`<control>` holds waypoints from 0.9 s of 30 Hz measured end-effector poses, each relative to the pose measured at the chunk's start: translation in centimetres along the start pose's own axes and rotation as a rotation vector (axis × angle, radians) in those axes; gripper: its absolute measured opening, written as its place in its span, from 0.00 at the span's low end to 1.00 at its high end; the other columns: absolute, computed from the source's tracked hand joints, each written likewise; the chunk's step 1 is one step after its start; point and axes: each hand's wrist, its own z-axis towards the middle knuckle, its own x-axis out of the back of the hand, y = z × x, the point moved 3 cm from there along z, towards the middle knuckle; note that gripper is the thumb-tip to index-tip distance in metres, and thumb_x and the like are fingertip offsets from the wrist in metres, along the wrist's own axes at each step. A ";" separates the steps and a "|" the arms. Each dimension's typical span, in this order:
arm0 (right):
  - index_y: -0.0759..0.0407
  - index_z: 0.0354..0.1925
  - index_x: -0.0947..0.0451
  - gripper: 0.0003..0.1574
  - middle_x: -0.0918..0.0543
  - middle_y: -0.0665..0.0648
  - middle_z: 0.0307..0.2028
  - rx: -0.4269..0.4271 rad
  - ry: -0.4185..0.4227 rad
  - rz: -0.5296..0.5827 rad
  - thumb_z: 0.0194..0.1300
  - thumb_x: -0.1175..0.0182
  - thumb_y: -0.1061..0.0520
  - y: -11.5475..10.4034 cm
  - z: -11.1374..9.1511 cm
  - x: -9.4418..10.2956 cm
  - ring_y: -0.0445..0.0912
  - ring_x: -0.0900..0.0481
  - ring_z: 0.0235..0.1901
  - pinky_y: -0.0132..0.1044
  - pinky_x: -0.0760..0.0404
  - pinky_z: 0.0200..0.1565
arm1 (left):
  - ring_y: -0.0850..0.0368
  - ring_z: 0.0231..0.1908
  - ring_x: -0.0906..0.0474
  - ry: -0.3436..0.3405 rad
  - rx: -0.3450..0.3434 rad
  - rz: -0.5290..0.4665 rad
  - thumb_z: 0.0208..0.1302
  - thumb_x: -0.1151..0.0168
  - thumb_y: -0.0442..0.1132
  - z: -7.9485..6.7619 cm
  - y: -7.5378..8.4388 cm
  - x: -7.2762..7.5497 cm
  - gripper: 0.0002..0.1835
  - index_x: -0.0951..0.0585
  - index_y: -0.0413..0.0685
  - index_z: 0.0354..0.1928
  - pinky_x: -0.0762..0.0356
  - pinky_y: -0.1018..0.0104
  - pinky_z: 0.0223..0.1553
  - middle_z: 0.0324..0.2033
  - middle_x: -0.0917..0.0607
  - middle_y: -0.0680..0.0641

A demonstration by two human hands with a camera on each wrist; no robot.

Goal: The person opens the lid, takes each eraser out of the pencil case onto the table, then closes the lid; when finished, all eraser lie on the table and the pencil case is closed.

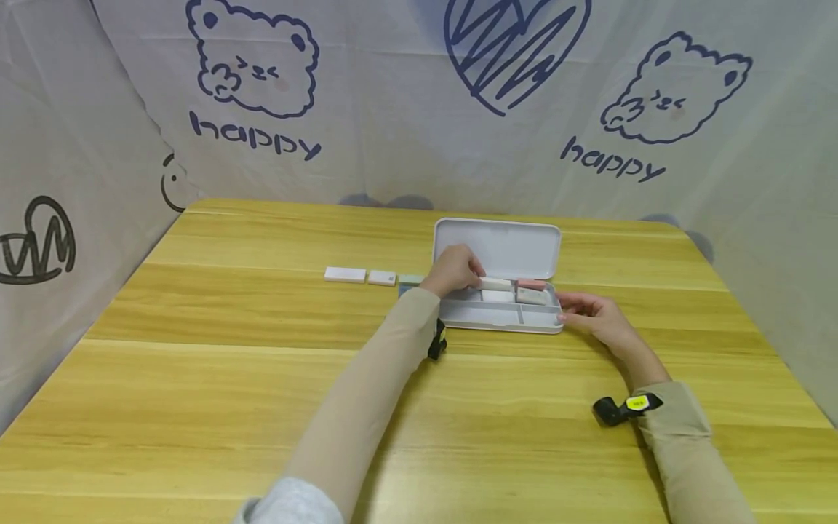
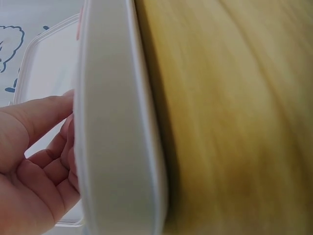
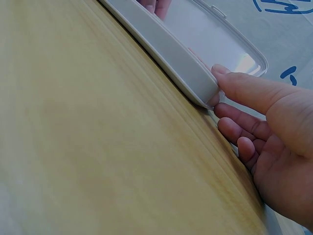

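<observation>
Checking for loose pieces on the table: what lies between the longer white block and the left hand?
In the head view, a shorter white block, then, nearer the left hand, a green piece with a blue piece in front.

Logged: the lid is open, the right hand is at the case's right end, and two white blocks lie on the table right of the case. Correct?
Not quite: the head view shows the two white blocks left of the case. The rest holds: lid open, right hand at the case's right end.
</observation>
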 end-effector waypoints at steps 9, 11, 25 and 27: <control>0.74 0.52 0.31 0.28 0.23 0.45 0.33 -0.009 -0.008 -0.009 0.57 0.39 0.59 0.1 0.1 0.0 0.39 0.29 0.31 0.26 0.30 0.30 | 0.61 0.22 0.28 0.019 -0.012 0.007 0.54 0.37 0.33 -0.2 0.2 0.1 0.05 0.16 0.41 0.33 0.31 0.75 0.23 0.28 0.17 0.48; 0.74 0.52 0.31 0.28 0.23 0.46 0.33 -0.011 -0.010 -0.008 0.57 0.39 0.59 0.1 0.1 0.0 0.39 0.29 0.31 0.26 0.30 0.30 | 0.60 0.24 0.28 0.029 -0.023 0.009 0.54 0.37 0.33 -0.3 0.2 0.2 0.05 0.16 0.41 0.33 0.31 0.75 0.24 0.28 0.17 0.47; 0.76 0.51 0.31 0.27 0.22 0.44 0.33 -0.004 -0.005 -0.004 0.57 0.39 0.60 -0.2 0.0 -0.1 0.38 0.28 0.31 0.26 0.29 0.32 | 0.58 0.25 0.25 0.055 -0.045 -0.121 0.57 0.40 0.32 -0.7 0.3 1.0 0.06 0.17 0.37 0.35 0.30 0.75 0.24 0.30 0.17 0.44; 0.76 0.51 0.32 0.27 0.22 0.43 0.33 -0.003 -0.004 -0.004 0.57 0.39 0.60 -0.2 0.0 -0.1 0.38 0.28 0.31 0.26 0.29 0.32 | 0.57 0.26 0.23 0.048 -0.041 -0.140 0.58 0.41 0.32 -0.6 0.2 1.0 0.06 0.18 0.37 0.35 0.29 0.75 0.23 0.30 0.17 0.44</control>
